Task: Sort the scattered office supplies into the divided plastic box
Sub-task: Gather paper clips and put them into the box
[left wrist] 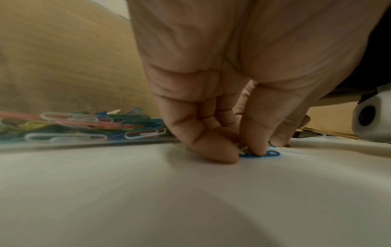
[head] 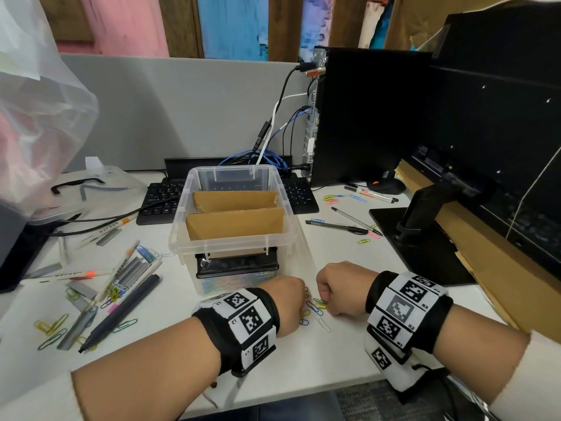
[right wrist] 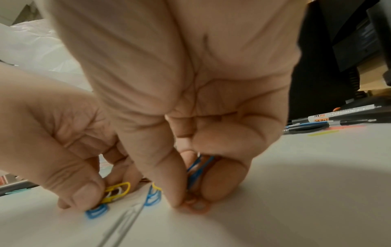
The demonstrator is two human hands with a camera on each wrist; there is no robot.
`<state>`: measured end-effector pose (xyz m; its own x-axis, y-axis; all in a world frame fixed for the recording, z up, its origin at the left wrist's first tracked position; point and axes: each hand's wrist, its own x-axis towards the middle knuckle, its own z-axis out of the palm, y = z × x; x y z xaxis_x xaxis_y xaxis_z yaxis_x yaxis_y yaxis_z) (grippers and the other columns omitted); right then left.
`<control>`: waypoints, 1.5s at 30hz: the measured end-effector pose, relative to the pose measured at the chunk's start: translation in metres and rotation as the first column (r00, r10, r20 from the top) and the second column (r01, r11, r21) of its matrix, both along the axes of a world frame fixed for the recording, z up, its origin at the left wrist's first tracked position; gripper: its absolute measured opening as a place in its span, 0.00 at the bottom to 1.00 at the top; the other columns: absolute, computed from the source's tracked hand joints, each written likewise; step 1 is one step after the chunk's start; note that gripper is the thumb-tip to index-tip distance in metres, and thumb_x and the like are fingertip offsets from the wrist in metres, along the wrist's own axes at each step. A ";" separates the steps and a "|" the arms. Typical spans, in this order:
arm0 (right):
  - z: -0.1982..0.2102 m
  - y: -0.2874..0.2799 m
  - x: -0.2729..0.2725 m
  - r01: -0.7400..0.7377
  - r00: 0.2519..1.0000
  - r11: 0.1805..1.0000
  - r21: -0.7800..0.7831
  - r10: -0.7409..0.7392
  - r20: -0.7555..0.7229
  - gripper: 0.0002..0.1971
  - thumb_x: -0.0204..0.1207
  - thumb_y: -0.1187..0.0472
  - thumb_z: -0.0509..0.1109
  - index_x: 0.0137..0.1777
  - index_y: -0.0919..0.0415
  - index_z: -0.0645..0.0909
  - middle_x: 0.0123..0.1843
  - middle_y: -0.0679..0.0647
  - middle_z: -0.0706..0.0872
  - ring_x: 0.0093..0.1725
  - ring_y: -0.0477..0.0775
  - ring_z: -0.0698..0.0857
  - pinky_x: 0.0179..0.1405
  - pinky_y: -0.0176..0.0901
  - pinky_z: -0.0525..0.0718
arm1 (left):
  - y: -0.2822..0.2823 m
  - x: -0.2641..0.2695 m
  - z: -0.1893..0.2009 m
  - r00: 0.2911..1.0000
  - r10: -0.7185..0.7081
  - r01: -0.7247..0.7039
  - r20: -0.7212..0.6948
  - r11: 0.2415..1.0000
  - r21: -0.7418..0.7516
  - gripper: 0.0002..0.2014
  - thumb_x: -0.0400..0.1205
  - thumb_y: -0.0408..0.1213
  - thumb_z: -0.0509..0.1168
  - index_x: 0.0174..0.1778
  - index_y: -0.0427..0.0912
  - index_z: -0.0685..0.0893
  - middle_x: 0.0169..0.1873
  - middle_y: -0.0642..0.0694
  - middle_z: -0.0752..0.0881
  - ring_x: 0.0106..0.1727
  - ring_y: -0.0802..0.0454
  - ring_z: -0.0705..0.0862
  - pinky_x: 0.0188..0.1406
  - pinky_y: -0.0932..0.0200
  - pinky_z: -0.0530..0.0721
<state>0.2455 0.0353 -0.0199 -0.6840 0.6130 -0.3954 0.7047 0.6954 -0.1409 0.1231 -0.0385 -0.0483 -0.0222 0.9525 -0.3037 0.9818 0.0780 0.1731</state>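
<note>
Both hands work low on the white desk top (head: 303, 360), just near of the clear plastic box (head: 233, 238) with its two brown cardboard dividers (head: 235, 227). The left hand (head: 288, 302) curls its fingers down and pinches a small cluster of coloured wire paper clips (right wrist: 115, 192) against the desk; the left wrist view shows thumb and forefinger closed on a blue clip (left wrist: 260, 153) that lies flat. The right hand (head: 340, 288) is likewise curled, its thumb and fingers gripping a few blue clips (right wrist: 198, 168) upright while the fingertips press on an orange clip (right wrist: 196, 206) lying on the surface. Between the two hands lie a loose blue clip (right wrist: 152, 196) and a plain silver one (head: 323, 323).

The hands appear to meet here because this patch of clips sits right beside the box, so gathering several at once saves trips. The box's nearest compartment already holds a heap of coloured clips (left wrist: 84, 125), seen through its clear wall, which is probably where these belong; the two far compartments look empty.

Much is unsorted. To the left lie white markers (head: 73, 273), a dark pen (head: 121, 311), grey staple strips (head: 130, 271) and more clips. To the far right lie two black pens (head: 337, 226), another marker (head: 372, 193) and scattered clips. A black keyboard (head: 161, 199) sits behind the box.
</note>
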 end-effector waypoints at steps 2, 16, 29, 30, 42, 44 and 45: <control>-0.001 0.000 0.000 0.006 1.000 1.000 0.008 -0.006 0.000 0.09 0.70 0.69 0.69 0.35 0.55 0.74 0.44 0.50 0.82 0.44 0.52 0.79 0.44 0.40 0.78 | 0.000 0.000 0.000 1.000 -0.002 0.002 -0.004 1.000 -0.011 0.12 0.80 0.31 0.63 0.59 0.39 0.79 0.57 0.40 0.83 0.57 0.44 0.83 0.51 0.56 0.82; -0.003 -0.004 -0.005 0.020 1.000 0.997 0.071 -0.021 0.010 0.14 0.70 0.71 0.66 0.30 0.53 0.69 0.46 0.55 0.82 0.45 0.56 0.79 0.41 0.39 0.76 | -0.004 0.003 0.007 0.998 -0.035 0.034 -0.043 0.999 -0.008 0.14 0.80 0.27 0.60 0.62 0.37 0.77 0.59 0.39 0.82 0.61 0.42 0.81 0.52 0.56 0.79; -0.002 -0.008 0.000 -0.017 0.999 1.000 0.023 0.018 -0.031 0.12 0.70 0.72 0.65 0.34 0.55 0.70 0.44 0.51 0.80 0.43 0.53 0.76 0.38 0.39 0.75 | -0.013 0.001 0.010 1.000 -0.017 0.017 -0.004 0.999 0.029 0.12 0.79 0.27 0.59 0.59 0.37 0.75 0.56 0.38 0.82 0.56 0.42 0.82 0.51 0.54 0.81; -0.002 -0.007 0.001 -0.012 0.999 1.000 0.011 0.013 -0.046 0.11 0.70 0.72 0.66 0.35 0.55 0.71 0.42 0.50 0.80 0.42 0.52 0.76 0.40 0.40 0.76 | -0.016 0.001 0.011 1.000 -0.019 0.019 0.003 0.999 0.048 0.12 0.79 0.27 0.59 0.58 0.38 0.76 0.56 0.39 0.82 0.56 0.43 0.82 0.51 0.55 0.81; 0.059 0.023 0.003 0.125 0.880 0.992 0.004 -0.109 -0.462 0.10 0.67 0.68 0.74 0.35 0.54 0.78 0.33 0.44 0.77 0.33 0.43 0.75 0.32 0.34 0.72 | -0.047 -0.029 0.096 0.927 -0.147 -0.064 0.345 0.845 0.531 0.09 0.78 0.27 0.65 0.43 0.48 0.79 0.35 0.53 0.83 0.34 0.58 0.79 0.36 0.70 0.77; 0.080 0.024 -0.007 0.115 0.793 0.993 0.015 -0.082 -0.604 0.10 0.67 0.68 0.75 0.33 0.55 0.78 0.30 0.47 0.79 0.30 0.43 0.75 0.31 0.34 0.73 | -0.042 -0.048 0.107 0.932 -0.082 -0.150 0.354 0.800 0.580 0.10 0.77 0.27 0.65 0.41 0.49 0.79 0.33 0.55 0.82 0.33 0.63 0.78 0.35 0.72 0.75; 0.086 0.024 -0.014 0.101 0.748 0.995 0.017 -0.065 -0.660 0.11 0.67 0.69 0.76 0.33 0.55 0.78 0.29 0.47 0.79 0.28 0.43 0.75 0.30 0.32 0.74 | -0.039 -0.057 0.111 0.935 -0.035 -0.191 0.353 0.789 0.584 0.09 0.77 0.28 0.66 0.41 0.49 0.79 0.32 0.56 0.82 0.33 0.63 0.78 0.36 0.69 0.75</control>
<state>0.2311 0.0592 0.0663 -0.7090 0.6856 0.1652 0.5051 0.6572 -0.5594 0.0657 -0.0775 0.0622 -0.1120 0.9384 0.3268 0.8511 -0.0792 0.5191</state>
